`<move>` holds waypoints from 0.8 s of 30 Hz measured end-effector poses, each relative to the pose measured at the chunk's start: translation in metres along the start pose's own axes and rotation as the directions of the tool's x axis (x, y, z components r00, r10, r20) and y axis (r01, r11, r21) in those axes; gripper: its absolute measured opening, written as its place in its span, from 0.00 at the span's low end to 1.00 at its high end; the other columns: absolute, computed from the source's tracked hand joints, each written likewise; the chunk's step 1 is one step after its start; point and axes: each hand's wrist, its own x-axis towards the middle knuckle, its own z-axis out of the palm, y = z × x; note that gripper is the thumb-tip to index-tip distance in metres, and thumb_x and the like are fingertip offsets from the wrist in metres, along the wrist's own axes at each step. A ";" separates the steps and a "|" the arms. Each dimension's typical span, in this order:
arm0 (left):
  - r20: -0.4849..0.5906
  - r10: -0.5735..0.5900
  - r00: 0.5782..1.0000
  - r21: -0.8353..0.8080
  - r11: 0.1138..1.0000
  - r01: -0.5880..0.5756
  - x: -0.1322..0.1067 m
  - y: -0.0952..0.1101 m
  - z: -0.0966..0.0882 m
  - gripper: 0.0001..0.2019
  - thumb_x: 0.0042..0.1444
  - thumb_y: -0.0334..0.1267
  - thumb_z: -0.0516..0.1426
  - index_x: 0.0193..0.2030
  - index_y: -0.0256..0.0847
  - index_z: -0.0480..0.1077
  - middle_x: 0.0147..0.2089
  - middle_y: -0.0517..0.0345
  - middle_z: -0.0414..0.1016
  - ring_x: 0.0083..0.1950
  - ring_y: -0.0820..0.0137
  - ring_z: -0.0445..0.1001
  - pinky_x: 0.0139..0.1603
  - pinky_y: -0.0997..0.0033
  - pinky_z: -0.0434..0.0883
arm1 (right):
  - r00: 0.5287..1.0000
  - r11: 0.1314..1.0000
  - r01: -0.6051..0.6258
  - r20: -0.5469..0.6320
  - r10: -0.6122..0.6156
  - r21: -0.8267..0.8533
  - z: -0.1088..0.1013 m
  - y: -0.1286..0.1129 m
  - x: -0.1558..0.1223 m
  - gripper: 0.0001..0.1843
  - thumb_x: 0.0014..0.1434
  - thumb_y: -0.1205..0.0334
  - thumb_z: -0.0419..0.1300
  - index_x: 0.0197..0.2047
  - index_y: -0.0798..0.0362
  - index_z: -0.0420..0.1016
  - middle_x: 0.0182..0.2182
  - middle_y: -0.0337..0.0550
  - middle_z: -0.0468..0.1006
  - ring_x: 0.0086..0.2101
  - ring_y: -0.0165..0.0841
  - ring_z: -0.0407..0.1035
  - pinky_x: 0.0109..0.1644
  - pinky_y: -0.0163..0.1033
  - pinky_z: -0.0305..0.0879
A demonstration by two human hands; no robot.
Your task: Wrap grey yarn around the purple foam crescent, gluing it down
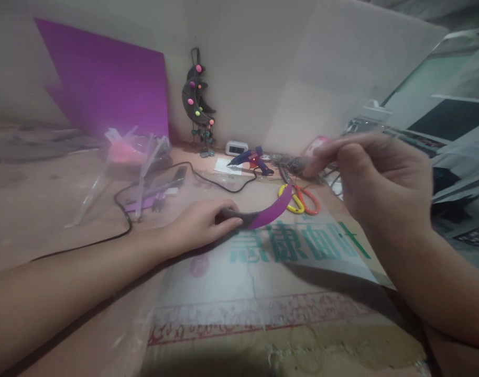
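Observation:
My left hand (202, 226) rests on the table and grips one end of a purple crescent-shaped piece (271, 212), part of it wrapped in dark thread. My right hand (375, 180) is raised to the right of it, fingers pinched together on something thin that I cannot make out; motion blurs it. A printed sheet with green characters (302, 246) lies under both hands.
A blue glue gun (252, 158) with a black cord (123, 209) lies at the back. Yellow and orange scissors (300, 201) sit beside the crescent. A dark moon ornament (198, 102) hangs on the wall, beside a purple sheet (106, 84). Plastic bags (135, 152) lie at left.

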 end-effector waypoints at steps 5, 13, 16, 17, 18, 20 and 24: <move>-0.092 -0.076 0.993 -0.045 0.996 0.072 0.001 0.000 -0.001 0.14 0.61 0.47 0.52 0.41 0.40 0.72 0.37 0.55 0.76 0.38 0.67 0.72 0.38 0.69 0.66 | 0.980 0.927 0.177 0.151 -0.133 -0.331 -0.012 -0.022 -0.012 0.10 0.64 0.58 0.56 0.39 0.42 0.80 0.32 0.34 0.82 0.32 0.30 0.76 0.33 0.36 0.70; -0.217 -0.251 0.943 -0.245 0.949 0.197 0.006 -0.005 -0.006 0.15 0.61 0.48 0.52 0.46 0.39 0.70 0.41 0.54 0.76 0.40 0.65 0.73 0.41 0.66 0.68 | 0.864 0.552 0.477 0.481 -0.151 -0.684 -0.049 -0.029 -0.009 0.19 0.62 0.41 0.50 0.34 0.39 0.78 0.23 0.35 0.81 0.19 0.32 0.71 0.18 0.38 0.60; -0.233 -0.229 0.945 -0.241 0.955 0.172 0.007 -0.003 -0.007 0.14 0.61 0.46 0.52 0.45 0.39 0.70 0.41 0.54 0.76 0.42 0.64 0.73 0.44 0.65 0.68 | 0.868 0.630 0.424 0.491 -0.078 -0.650 -0.050 -0.026 -0.001 0.18 0.62 0.43 0.52 0.32 0.40 0.79 0.22 0.35 0.80 0.17 0.31 0.69 0.17 0.37 0.58; -0.234 -0.217 0.947 -0.230 0.959 0.163 0.007 -0.003 -0.008 0.14 0.60 0.46 0.52 0.45 0.39 0.70 0.41 0.54 0.76 0.42 0.64 0.73 0.45 0.65 0.68 | 0.886 0.644 0.376 0.463 -0.039 -0.667 -0.048 -0.022 0.002 0.18 0.61 0.44 0.52 0.32 0.41 0.79 0.22 0.36 0.80 0.17 0.31 0.69 0.18 0.37 0.59; -0.234 -0.209 0.949 -0.219 0.963 0.158 0.007 -0.002 -0.008 0.14 0.61 0.45 0.52 0.45 0.39 0.70 0.41 0.54 0.76 0.42 0.64 0.73 0.45 0.65 0.68 | 0.902 0.649 0.324 0.432 0.008 -0.689 -0.044 -0.016 0.006 0.19 0.61 0.43 0.53 0.32 0.42 0.80 0.23 0.37 0.80 0.18 0.32 0.69 0.19 0.37 0.59; -0.224 -0.202 0.953 -0.209 0.966 0.155 0.006 -0.002 -0.007 0.14 0.61 0.46 0.52 0.45 0.39 0.70 0.41 0.55 0.76 0.42 0.64 0.73 0.44 0.65 0.68 | 0.915 0.632 0.228 0.385 0.123 -0.741 -0.036 0.002 0.014 0.19 0.60 0.42 0.54 0.34 0.44 0.81 0.24 0.39 0.80 0.21 0.34 0.69 0.23 0.38 0.60; -0.195 -0.208 0.958 -0.200 0.965 0.169 0.005 -0.003 -0.005 0.15 0.62 0.48 0.50 0.44 0.39 0.70 0.40 0.54 0.76 0.41 0.64 0.73 0.41 0.66 0.68 | 0.902 0.658 0.071 0.330 0.278 -0.750 -0.020 0.061 0.027 0.18 0.60 0.46 0.55 0.42 0.47 0.79 0.36 0.44 0.82 0.33 0.38 0.74 0.36 0.41 0.66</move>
